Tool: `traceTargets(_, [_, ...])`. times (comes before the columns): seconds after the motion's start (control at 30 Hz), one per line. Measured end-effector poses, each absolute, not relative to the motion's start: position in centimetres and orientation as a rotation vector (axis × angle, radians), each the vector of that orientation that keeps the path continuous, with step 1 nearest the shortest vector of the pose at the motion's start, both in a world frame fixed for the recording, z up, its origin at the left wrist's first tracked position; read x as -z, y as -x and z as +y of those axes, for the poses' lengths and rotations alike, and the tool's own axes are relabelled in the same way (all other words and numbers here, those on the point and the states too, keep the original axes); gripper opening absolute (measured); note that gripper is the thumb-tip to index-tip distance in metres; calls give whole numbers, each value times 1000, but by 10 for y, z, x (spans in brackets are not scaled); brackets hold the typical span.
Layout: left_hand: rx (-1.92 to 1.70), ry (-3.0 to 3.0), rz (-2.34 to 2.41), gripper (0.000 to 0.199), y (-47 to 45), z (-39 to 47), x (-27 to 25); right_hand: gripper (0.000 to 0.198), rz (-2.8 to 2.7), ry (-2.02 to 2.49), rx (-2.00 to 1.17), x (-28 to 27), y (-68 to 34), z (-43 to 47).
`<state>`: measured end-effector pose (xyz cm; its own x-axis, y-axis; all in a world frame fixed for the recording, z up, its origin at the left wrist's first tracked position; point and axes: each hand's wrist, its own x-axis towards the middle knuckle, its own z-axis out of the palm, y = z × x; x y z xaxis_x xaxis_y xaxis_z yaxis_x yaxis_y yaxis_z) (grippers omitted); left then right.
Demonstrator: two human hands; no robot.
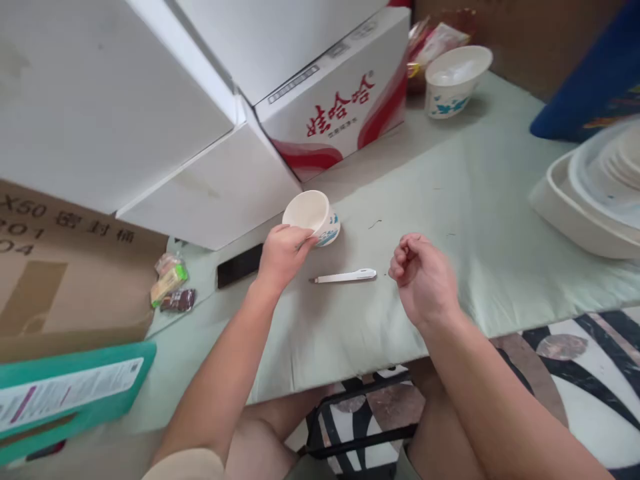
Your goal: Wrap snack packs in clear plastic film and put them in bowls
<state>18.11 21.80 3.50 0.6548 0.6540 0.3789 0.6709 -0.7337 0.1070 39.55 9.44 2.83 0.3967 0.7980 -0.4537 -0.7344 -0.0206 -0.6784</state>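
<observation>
My left hand [286, 257] grips the near rim of a white paper bowl [327, 227] with a blue leaf print. The bowl leans a little, and its visible inside is bare. On the cloth just below lies a slim white utility knife [345, 276], its dark tip pointing left. To the right of the knife, my right hand [424, 277] is raised above the cloth with its fingers curled in. Whether those fingers pinch anything small cannot be made out. Partly behind my left hand a black phone [240, 265] lies flat.
White cartons [345, 100] with red lettering stand behind the bowl. A second printed paper bowl [453, 90] sits at the back beside snack packets. White plastic containers [590, 200] stand at right. Small wrapped snacks [173, 283] and a green box [75, 393] are at left. The pale tablecloth [480, 220] shows dark threads.
</observation>
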Motion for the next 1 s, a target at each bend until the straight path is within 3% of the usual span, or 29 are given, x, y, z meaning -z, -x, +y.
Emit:
traceTargets(0.07, [585, 2867, -1165, 14, -185, 224, -34, 13, -90, 1055, -1209, -28, -386, 97])
traceTargets(0.17, [662, 2900, -1146, 19, -206, 229, -52, 13, -111, 1049, -1204, -31, -374, 102])
traceTargets(0.33, [687, 3094, -794, 22, -300, 215, -101, 16, -95, 994, -1171, -35, -374, 110])
traceTargets(0.47, [385, 3224, -304, 29, -432, 190, -121, 20, -36, 992, -1166, -31, -401, 111])
traceTargets(0.6, [51, 3192, -133, 35, -537, 172, -110, 17, 9, 921, -1093, -27, -434, 106])
traceTargets(0.77, [-215, 3095, -233, 19, -580, 167, -92, 20, 100, 842, -893, -31, -467, 105])
traceTargets(0.93, [186, 2978, -284, 19, -556, 175, -116, 15, 137, 741, -747, -39, -485, 101])
traceTargets(1.0, [410, 2921, -178, 19, -534, 181, -128, 29, 121, 734, -671, -44, -489, 95])
